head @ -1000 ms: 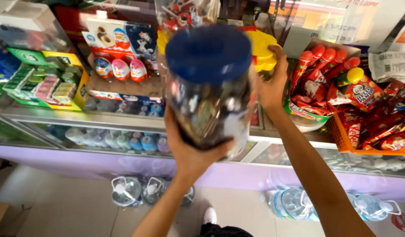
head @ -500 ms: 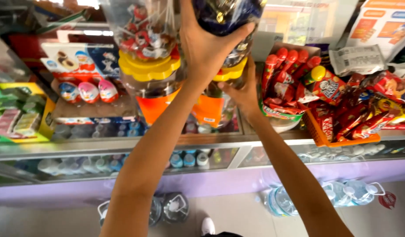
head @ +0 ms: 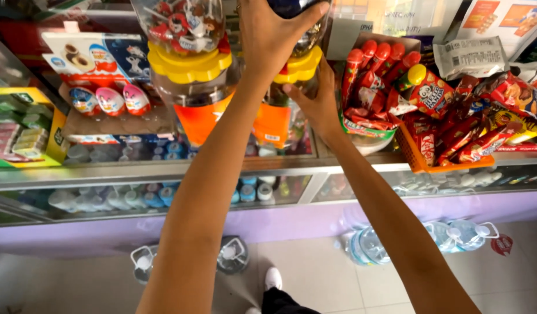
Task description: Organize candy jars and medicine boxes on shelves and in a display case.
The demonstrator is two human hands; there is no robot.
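Note:
My left hand [head: 271, 38] reaches up over the counter and is shut on a clear jar with a dark blue lid [head: 315, 32]; the frame's top edge cuts the jar off. This jar is right above a yellow-lidded jar with an orange label [head: 308, 63]; I cannot tell if it rests on it. My right hand [head: 318, 104] presses flat against the right side of that lower jar, fingers spread. Just to the left stands another stack: a clear jar of wrapped candies [head: 184, 23] on a yellow lid [head: 190, 61].
On the glass counter [head: 164, 168] are a box of egg-shaped chocolates [head: 102, 75], a green gum display [head: 18, 134], red snack sticks [head: 373, 75] and an orange tray of red packets [head: 454, 142]. Large water bottles [head: 454, 235] stand on the tiled floor.
My left hand has lifted the blue-lidded jar from in front of me up and away over the yellow-lidded jar. My right hand stayed at the lower jar.

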